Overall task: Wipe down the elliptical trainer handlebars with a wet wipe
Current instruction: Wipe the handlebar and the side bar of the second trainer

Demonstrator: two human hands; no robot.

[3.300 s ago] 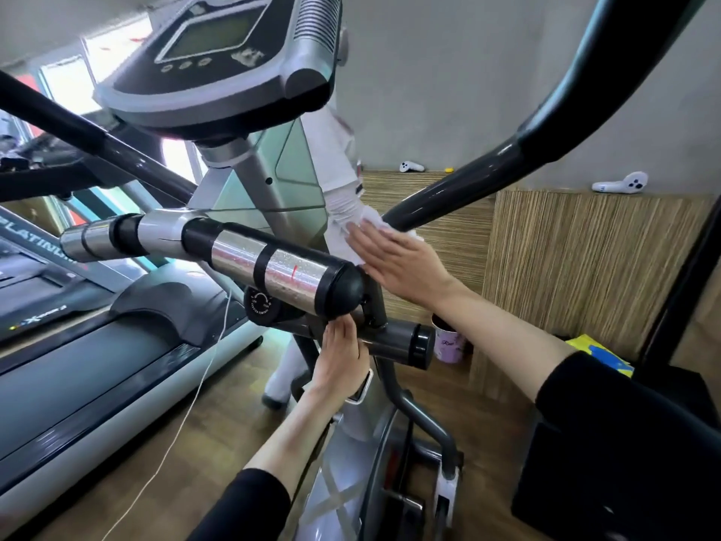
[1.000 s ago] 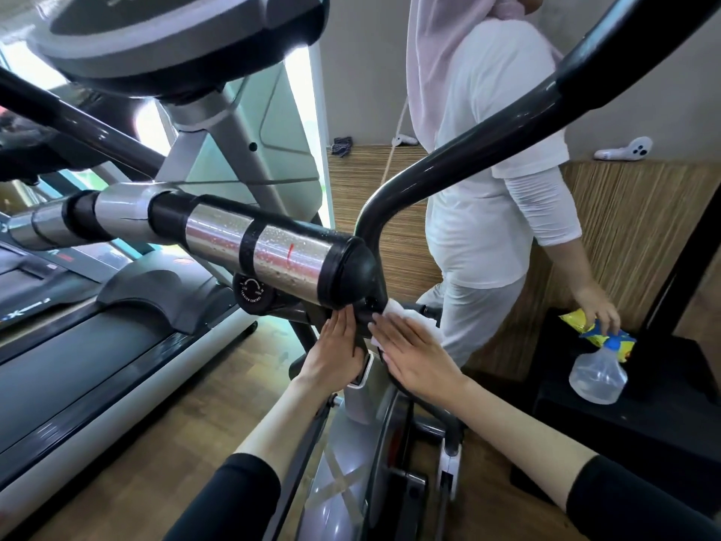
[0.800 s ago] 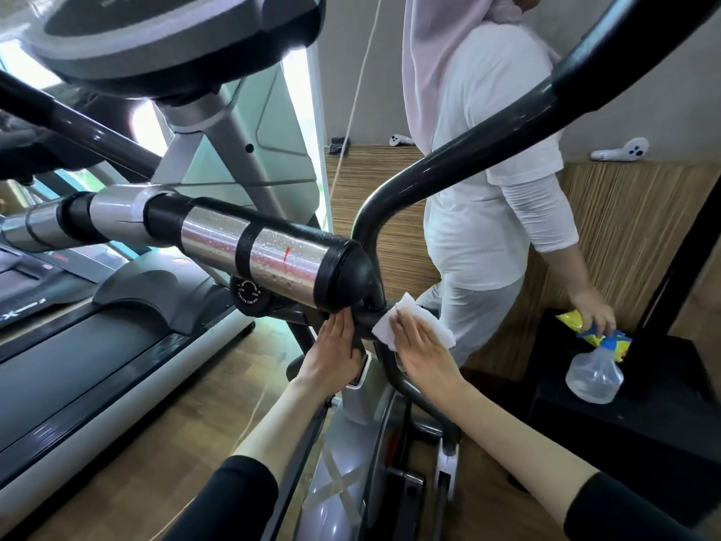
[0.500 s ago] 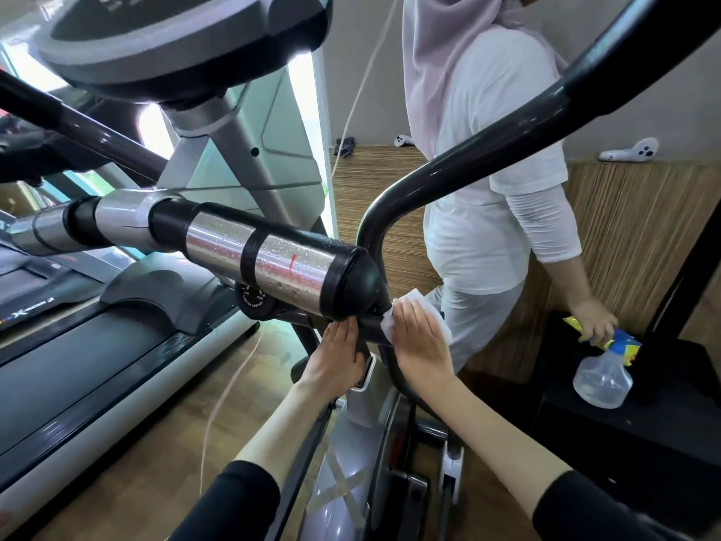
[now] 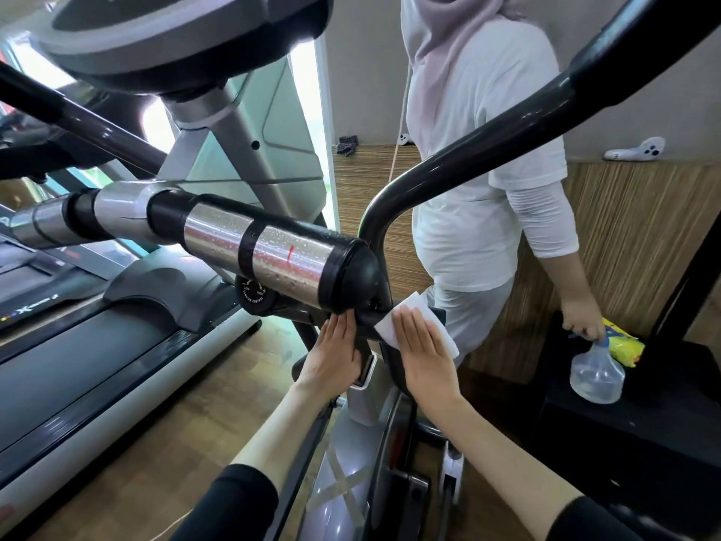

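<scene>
Right hand (image 5: 425,359) slid lower, white wipe (image 5: 384,329) flat

Bright daylight from blown-out window panes (image 5: 306,83) upper left, glare streaks on wet chrome-and-black cylindrical handlebar grip (image 5: 273,259), soft shadows on brown wood-plank floor (image 5: 218,388), strong fisheye bend twd edges, ctr sharp, corners slightly soft

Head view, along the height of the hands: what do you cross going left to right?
treadmill → left hand → right hand, flat on the wet wipe → spray bottle
</scene>
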